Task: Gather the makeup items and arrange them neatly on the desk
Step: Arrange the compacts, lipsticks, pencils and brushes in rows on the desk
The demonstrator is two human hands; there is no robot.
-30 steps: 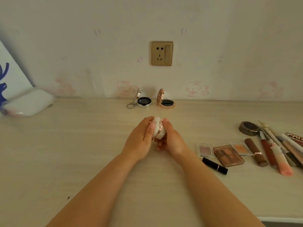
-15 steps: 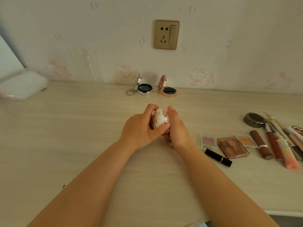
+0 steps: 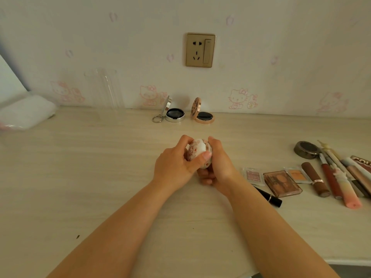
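At frame centre we hold a round, glossy white compact with pink print and rose-gold rim (image 3: 198, 152) above the pale wood-grain desk (image 3: 90, 167). Our left hand (image 3: 176, 165) curls around it, thumb across its face; our right hand (image 3: 217, 165) cups it from the right. Open silver (image 3: 174, 115) and rose-gold (image 3: 202, 115) compacts stand behind.

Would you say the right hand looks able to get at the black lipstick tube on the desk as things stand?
Probably not right away: the right hand and the left hand both grip the round compact. The black lipstick tube lies uncovered just beside the right forearm.
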